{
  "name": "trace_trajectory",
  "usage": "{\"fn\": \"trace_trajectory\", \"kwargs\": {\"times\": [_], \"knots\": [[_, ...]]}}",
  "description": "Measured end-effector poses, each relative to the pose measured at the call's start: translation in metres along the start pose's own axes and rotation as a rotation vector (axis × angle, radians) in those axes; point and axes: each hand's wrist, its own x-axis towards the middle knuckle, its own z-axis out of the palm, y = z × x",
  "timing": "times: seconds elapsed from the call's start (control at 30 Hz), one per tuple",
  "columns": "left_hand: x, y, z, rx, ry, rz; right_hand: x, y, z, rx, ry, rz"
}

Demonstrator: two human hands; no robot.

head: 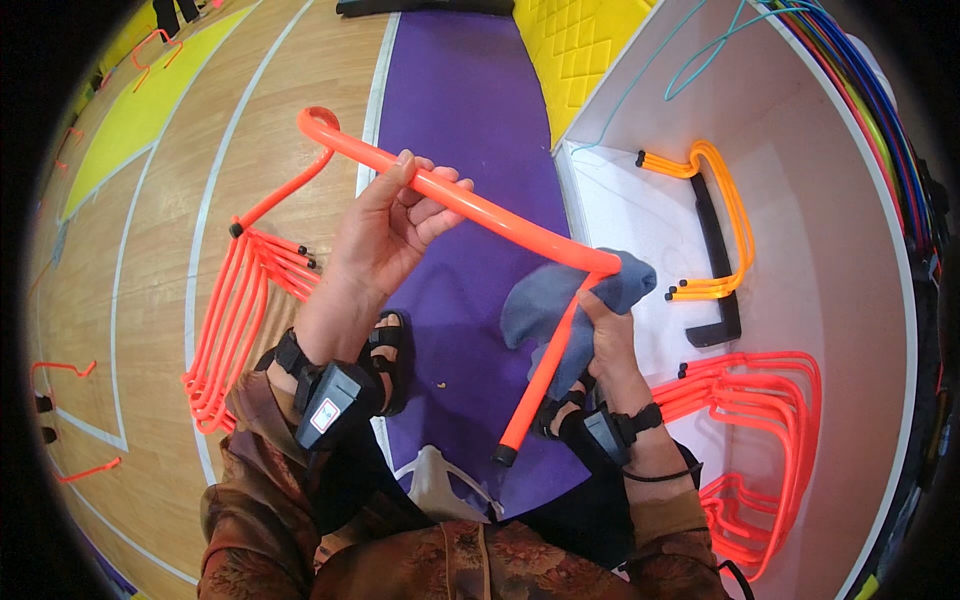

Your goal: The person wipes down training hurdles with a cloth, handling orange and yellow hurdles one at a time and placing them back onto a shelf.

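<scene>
An orange plastic training hurdle (510,217) is held up in front of me, tilted, its black-capped legs hanging down. My left hand (401,217) grips its crossbar with the thumb on top and fingers behind. In my right hand (611,337) is a blue-grey cloth (532,304), bunched against the hurdle's near bend and leg. My right thumb presses at the leg just below that bend; the other fingers are mostly hidden behind cloth and tube. Below the hurdle's far leg, a group of similar orange hurdles (236,315) rests on the left.
On the right, a white open-fronted compartment (622,202) holds yellow-orange hurdles (742,225), a black bar (712,225) and stacked orange hurdles (795,435). Teal cord (682,67) hangs at its top. Purple flooring (465,90) borders wooden flooring (277,97), where more hurdles (157,49) stand.
</scene>
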Motion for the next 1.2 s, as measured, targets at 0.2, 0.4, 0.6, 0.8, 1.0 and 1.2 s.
{"fn": "trace_trajectory", "kwargs": {"times": [0.2,0.4,0.6,0.8,1.0,1.2], "knots": [[0.000,-0.003,0.005,0.053,-0.037,0.067,-0.012,0.014,0.004,0.134,-0.118,0.382],[-0.001,-0.005,0.020,0.231,-0.006,0.154,-0.041,0.019,0.017,-0.151,-0.246,0.347],[0.003,-0.005,0.018,0.304,0.063,0.162,-0.043,0.005,0.019,-1.089,-0.229,-0.537],[0.000,-0.015,0.014,0.154,0.006,0.049,-0.020,-0.010,0.016,-1.398,-0.235,-0.967],[-0.002,-0.015,0.012,0.283,0.090,-0.001,-0.050,-0.022,0.033,-1.152,-0.596,-0.455],[0.001,-0.020,0.008,0.404,0.144,-0.097,-0.074,-0.088,0.026,-0.382,-0.425,0.206]]}}
